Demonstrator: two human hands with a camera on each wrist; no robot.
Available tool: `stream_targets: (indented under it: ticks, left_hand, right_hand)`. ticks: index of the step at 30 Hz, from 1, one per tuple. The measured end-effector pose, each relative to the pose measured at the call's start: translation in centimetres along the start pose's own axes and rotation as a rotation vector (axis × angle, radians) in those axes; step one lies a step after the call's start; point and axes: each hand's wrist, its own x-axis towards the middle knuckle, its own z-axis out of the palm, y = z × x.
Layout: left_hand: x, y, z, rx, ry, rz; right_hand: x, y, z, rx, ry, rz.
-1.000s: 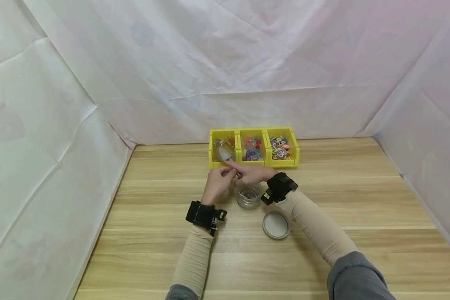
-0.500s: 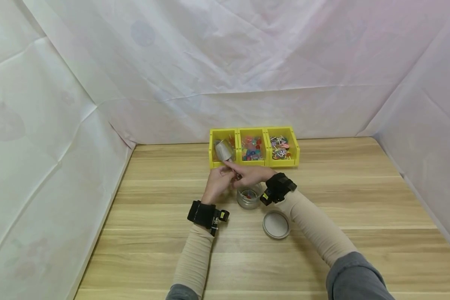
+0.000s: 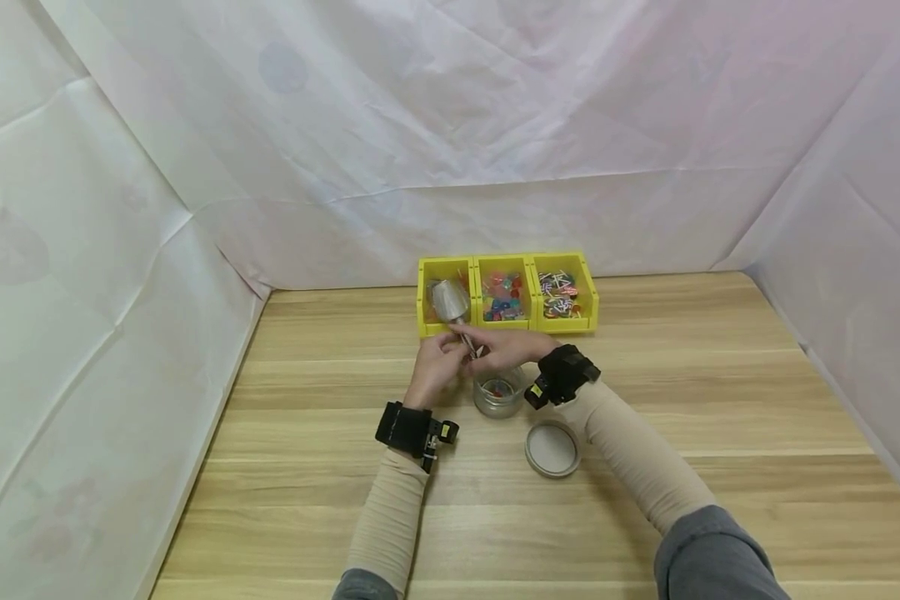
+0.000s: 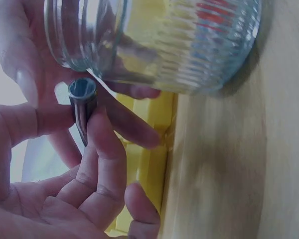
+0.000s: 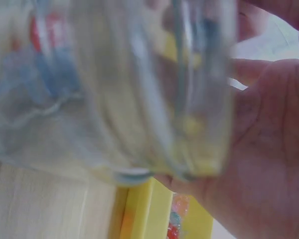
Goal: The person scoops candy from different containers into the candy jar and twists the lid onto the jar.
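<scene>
A metal scoop has its blade over the left yellow bin, its handle slanting toward me between both hands. My left hand pinches the handle end between thumb and fingers, as the left wrist view shows. My right hand lies beside the handle with its fingers fairly straight; whether they touch it is partly hidden. Below my right hand stands an open glass jar with a few red and blue pieces inside. Its ribbed wall appears sideways in the left wrist view.
Three joined yellow bins stand against the white cloth backdrop. The middle one has colourful wrapped pieces, the right one striped lollipops. A round lid lies on the wooden table, nearer me than the jar.
The scoop's blade has turned about its handle, and more of the handle shows between my hands. My right hand has shifted slightly; the jar and lid stay in place.
</scene>
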Motion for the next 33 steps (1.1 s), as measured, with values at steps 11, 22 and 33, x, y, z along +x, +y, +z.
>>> stream_targets:
  ticks: [11, 22, 33]
  left_hand:
    - [0.4, -0.5, -0.5, -0.091, 0.008, -0.004]
    - [0.6, -0.6, -0.2, -0.07, 0.057, -0.023]
    - [1.0, -1.0, 0.1, 0.036, 0.077, 0.052]
  right_hand:
    - [-3.0, 0.2, -1.1, -0.05, 0.169, 0.001]
    - [-7.7, 1.9, -0.4, 0.041, 0.424, 0.006]
    - [-10.3, 4.2, 1.0, 0.131, 0.516, 0.012]
